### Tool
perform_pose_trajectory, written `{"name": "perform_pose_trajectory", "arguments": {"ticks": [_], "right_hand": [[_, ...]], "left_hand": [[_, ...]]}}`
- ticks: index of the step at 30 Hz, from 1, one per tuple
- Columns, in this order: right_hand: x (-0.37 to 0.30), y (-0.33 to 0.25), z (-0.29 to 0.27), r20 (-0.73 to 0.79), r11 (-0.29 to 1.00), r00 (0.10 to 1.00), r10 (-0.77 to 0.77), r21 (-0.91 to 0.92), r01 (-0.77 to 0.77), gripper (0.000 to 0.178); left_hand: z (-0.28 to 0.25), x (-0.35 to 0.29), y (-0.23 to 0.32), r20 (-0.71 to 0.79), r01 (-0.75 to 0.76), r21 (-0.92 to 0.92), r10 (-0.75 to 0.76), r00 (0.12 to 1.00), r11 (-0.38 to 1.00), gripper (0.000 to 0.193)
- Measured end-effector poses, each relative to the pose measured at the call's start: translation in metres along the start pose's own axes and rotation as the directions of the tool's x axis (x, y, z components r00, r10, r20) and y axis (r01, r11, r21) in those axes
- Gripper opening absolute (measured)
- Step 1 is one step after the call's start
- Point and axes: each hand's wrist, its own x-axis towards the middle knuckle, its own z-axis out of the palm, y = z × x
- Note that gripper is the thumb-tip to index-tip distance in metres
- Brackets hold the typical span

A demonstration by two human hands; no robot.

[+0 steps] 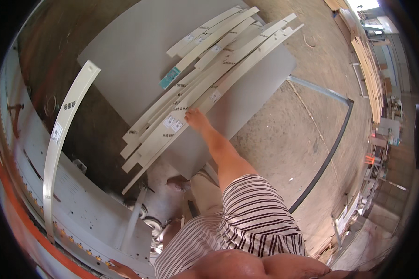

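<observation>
Grey machine bed [81, 197] lies leftmost, one pale strip [62, 125] extending over it. The left hand [124, 270] is at the bed, finger spread unclear. Rightward, overlapping printed strips [205, 86] lie on a grey sheet [125, 65]; the right hand [198, 120] touches one, fingers bent, grip impossible to tell.

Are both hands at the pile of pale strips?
No, only the right hand is at the pale strips; the left hand is by the grey machine bed.
</observation>
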Motion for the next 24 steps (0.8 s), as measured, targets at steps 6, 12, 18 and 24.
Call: {"name": "perform_pose_trajectory", "arguments": {"ticks": [6, 12, 18, 24], "right_hand": [[-0.051, -0.084, 0.015, -0.061, 0.943, 0.993, -0.104, 0.311, 0.118, 0.019], [-0.122, -0.239, -0.197, -0.436, 0.557, 0.702, -0.563, 0.427, 0.713, 0.042], [-0.148, -0.318, -0.283, -0.558, 0.395, 0.617, -0.554, 0.477, 0.785, 0.051], [-0.148, -0.274, -0.269, -0.076, 0.636, 0.710, -0.700, 0.385, 0.669, 0.062]], "left_hand": [[0.024, -0.039, 0.113, -0.097, -0.295, -0.130, 0.284, 0.954, 0.947, 0.059], [0.030, -0.112, 0.244, 0.290, -0.001, -0.829, 0.433, 0.853, 0.559, 0.054], [-0.037, -0.178, 0.291, 0.510, 0.222, -0.856, 0.697, 0.504, 0.466, 0.042], [-0.056, -0.133, 0.247, 0.287, -0.450, -0.697, 0.792, 0.538, 0.558, 0.047]]}}
